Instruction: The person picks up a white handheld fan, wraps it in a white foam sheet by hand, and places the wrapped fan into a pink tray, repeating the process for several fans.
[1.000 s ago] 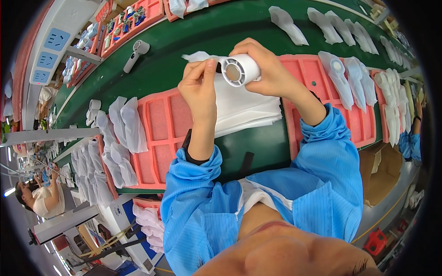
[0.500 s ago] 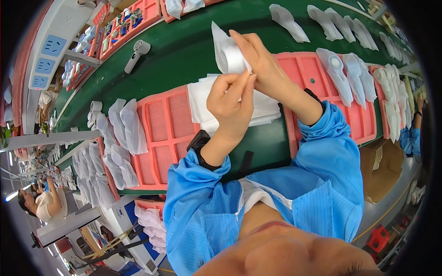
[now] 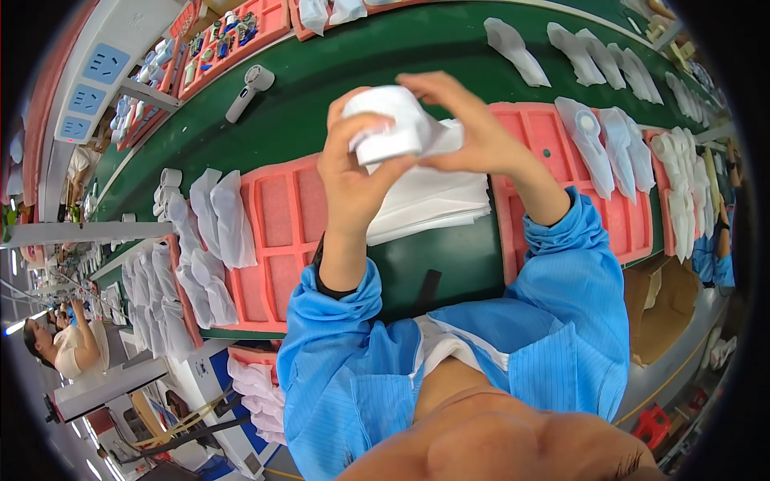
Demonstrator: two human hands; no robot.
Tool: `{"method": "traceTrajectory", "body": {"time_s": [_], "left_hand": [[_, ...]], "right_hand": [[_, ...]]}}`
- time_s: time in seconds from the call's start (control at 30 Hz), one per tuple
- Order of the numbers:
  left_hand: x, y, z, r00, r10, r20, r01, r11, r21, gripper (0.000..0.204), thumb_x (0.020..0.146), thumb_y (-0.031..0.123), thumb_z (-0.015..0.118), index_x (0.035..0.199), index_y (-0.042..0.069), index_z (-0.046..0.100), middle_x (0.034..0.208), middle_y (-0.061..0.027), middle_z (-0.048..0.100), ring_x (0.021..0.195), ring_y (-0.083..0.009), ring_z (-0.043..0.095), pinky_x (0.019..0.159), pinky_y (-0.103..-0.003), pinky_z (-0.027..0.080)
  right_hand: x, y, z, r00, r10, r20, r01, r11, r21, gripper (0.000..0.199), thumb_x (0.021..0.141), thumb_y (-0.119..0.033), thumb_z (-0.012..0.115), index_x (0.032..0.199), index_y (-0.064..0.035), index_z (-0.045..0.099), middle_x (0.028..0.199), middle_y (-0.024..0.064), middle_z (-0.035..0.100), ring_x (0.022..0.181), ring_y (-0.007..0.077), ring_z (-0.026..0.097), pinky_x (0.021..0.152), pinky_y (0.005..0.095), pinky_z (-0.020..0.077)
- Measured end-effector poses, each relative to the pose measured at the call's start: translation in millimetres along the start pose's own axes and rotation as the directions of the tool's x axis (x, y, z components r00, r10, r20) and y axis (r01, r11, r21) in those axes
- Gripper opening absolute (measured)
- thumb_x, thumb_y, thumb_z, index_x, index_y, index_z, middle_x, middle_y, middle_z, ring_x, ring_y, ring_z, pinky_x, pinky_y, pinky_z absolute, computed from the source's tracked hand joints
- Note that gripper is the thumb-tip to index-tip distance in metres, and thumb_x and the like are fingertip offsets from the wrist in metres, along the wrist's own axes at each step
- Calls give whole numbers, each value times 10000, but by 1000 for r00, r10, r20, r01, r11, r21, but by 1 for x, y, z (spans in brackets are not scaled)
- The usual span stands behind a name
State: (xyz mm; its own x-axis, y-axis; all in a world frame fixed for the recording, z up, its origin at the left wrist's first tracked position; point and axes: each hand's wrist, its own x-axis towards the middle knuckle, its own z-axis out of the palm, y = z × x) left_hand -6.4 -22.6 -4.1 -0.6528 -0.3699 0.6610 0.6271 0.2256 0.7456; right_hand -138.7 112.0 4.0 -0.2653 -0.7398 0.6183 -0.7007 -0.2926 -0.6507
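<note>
Above the bench I hold a white round-headed handheld device (image 3: 387, 112) with a thin white bag (image 3: 443, 138) about it. My left hand (image 3: 350, 164) is closed around the round head, fingers over its left side and thumb beneath. On the other side, my right hand (image 3: 481, 132) has its thumb and fingers closed on the bag; its index finger is raised along the top. The device's handle is hidden from view. Below my hands lies a stack of flat white bags (image 3: 433, 210) on the green bench.
Pink divided trays (image 3: 281, 200) flank the stack; the right pink tray (image 3: 521, 120) holds bagged devices (image 3: 589, 140). An unbagged device (image 3: 250, 92) lies on the green surface (image 3: 321, 68), with several bagged ones (image 3: 517, 52) farther right. A cardboard box (image 3: 666, 305) stands lower right.
My left hand has gone from pinching the bag's edge to wrapping around the round head, moving left and up. The device has turned, and my right hand has shifted slightly right and down.
</note>
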Motion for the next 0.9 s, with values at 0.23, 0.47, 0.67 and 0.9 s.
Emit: {"method": "traceTrajectory", "body": {"time_s": [0.23, 0.47, 0.67, 0.9], "left_hand": [[-5, 8, 22, 918, 169, -358, -63, 955, 289, 458, 646, 72, 811, 1056, 106, 610, 1229, -131, 431, 1094, -270, 491, 923, -361, 413], [4, 11, 23, 897, 346, -276, -89, 752, 653, 215, 689, 89, 791, 858, 77, 659, 1201, -110, 450, 1099, -260, 463, 900, -377, 403], [45, -12, -30, 882, -72, -466, 154, 978, 139, 101, 763, 90, 715, 784, 13, 653, 1058, -120, 556, 919, -209, 553, 777, -311, 443], [96, -163, -207, 969, 55, -242, 247, -118, 962, 637, 701, 478, 737, 1175, 89, 568, 1238, -149, 536, 1194, -292, 480, 926, -384, 449]], "right_hand": [[-15, 10, 10, 988, 150, -43, -156, 924, -350, 543, 675, -14, 696, 1187, -8, 516, 993, 137, 621, 888, 255, 628, 769, 336, 495], [-6, -3, 25, 963, 194, -188, -250, 902, -351, 367, 748, -45, 680, 1080, 17, 537, 963, 152, 614, 888, 292, 603, 739, 340, 479], [-7, 5, -6, 811, 525, 258, -584, 754, 302, 382, 820, -200, 680, 1106, 5, 529, 929, 73, 606, 790, 164, 588, 677, 308, 473], [-7, 133, -39, 615, 778, -127, -787, 597, -154, 506, 821, -221, 652, 1262, -46, 476, 1057, 111, 621, 885, 209, 612, 818, 330, 490]]}}
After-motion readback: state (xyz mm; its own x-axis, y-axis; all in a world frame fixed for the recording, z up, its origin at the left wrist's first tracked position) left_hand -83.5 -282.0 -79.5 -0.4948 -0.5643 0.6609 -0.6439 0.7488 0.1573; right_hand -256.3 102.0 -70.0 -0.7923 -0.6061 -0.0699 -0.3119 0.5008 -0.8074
